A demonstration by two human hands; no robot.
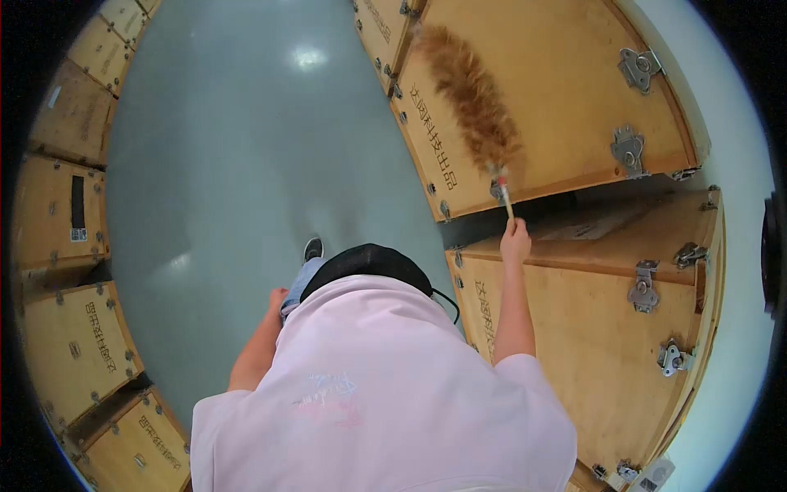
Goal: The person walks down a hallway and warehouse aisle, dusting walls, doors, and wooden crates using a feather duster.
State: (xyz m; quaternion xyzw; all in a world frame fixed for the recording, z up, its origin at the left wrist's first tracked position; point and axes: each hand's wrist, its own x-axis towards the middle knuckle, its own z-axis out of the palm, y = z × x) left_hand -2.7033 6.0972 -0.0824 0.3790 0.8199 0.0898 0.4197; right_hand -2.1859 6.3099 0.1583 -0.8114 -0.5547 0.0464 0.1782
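A brown feather duster (475, 100) lies across the top of a wooden crate (574, 98) at the upper right. My right hand (516, 240) is closed around the duster's thin pale handle, just beyond the crate's near edge. The fluffy head points away toward the upper left, near the crate's far corner. My left hand (279, 297) hangs low beside my leg, partly hidden, and its fingers are too small to make out.
Another wooden crate (566, 328) with metal latches stands close on the right, a dark gap between it and the first. More crates (78, 344) line the left side. A grey floor (221, 148) runs between the rows, and a white wall is at the far right.
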